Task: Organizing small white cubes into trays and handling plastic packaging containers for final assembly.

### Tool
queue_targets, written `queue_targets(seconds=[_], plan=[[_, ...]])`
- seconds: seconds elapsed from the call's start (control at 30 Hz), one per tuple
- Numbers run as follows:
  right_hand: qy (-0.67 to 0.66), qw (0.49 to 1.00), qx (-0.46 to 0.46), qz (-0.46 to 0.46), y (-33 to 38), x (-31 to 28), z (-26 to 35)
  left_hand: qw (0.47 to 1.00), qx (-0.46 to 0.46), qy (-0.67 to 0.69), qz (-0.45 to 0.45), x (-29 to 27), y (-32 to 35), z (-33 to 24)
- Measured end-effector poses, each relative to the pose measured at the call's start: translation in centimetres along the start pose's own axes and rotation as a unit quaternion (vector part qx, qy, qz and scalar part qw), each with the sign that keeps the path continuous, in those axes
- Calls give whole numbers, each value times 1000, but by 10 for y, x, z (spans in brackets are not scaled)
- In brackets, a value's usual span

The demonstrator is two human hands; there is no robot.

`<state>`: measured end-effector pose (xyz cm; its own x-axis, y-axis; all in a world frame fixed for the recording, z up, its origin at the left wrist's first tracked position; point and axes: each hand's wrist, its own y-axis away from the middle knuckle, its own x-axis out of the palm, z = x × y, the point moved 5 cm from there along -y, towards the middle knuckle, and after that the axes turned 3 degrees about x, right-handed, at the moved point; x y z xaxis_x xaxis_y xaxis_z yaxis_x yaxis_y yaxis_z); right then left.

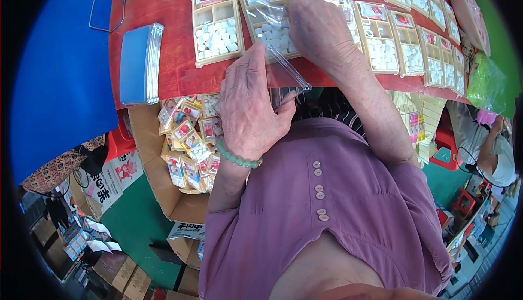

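Head view, one station. Item: clear plastic bag (283,66), lying half over a cream compartment tray (271,25) of white tablets on the red worktop (174,66), its open mouth hanging off the near edge, so the tray can slide in. Left hand (250,104): closed on the bag's mouth, pinching it apart. Right hand (316,28): fingers curled over the tray's far side, apparently steadying it; exact grip hidden. Adjacent: second filled tray (217,25) at left; row of like trays (403,44) at right; blue stack of sleeves (139,63); cardboard box (163,180) of bagged trays below the edge, within drop reach.
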<state>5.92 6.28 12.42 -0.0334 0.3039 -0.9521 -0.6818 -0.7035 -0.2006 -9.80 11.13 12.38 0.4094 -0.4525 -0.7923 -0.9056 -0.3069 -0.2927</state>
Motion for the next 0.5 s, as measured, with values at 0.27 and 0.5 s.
queue_targets(seconds=[0.27, 0.5], plan=[[-24, 999, -35, -7, 5, -6, -4, 997, -32, 74, -8, -6, 2, 5], [-239, 970, -38, -16, 37, -59, 10, 972, -129, 183, -71, -17, 12, 13]])
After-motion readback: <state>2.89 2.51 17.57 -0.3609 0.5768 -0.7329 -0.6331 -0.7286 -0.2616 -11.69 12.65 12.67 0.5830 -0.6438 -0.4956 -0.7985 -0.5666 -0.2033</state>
